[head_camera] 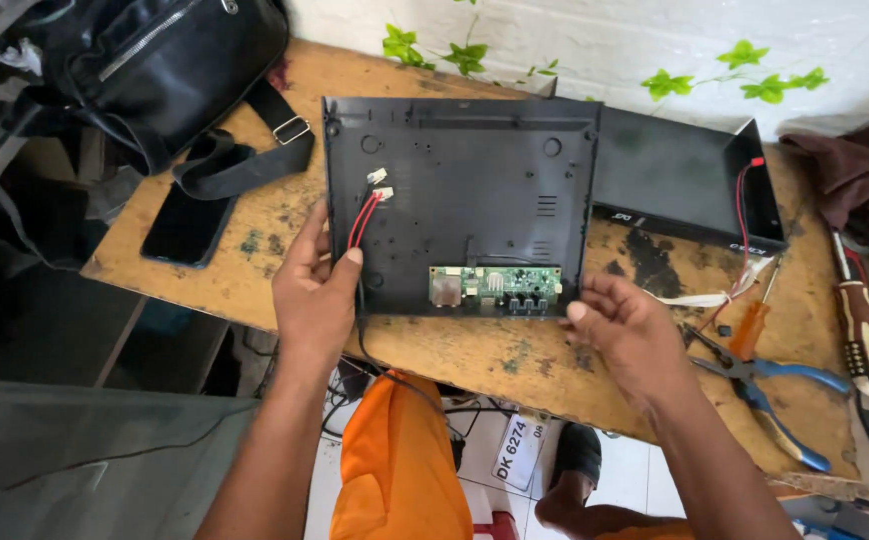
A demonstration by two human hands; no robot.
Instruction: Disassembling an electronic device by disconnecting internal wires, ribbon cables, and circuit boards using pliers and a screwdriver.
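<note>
A black plastic device casing (460, 190) lies open on the worn wooden table (495, 355). A small green circuit board (496, 285) sits along its near edge. Red and black wires (365, 215) with white plugs run over its left edge. My left hand (313, 290) grips the casing's left near corner, thumb on its surface beside the wires. My right hand (627, 335) holds the right near corner with its fingertips.
A second black casing half (680, 180) lies behind on the right. A black bag (155, 70) and a dark phone (187, 228) are at the left. Blue-handled pliers (770, 390), an orange screwdriver (752, 325) and another screwdriver (867, 335) lie at the right.
</note>
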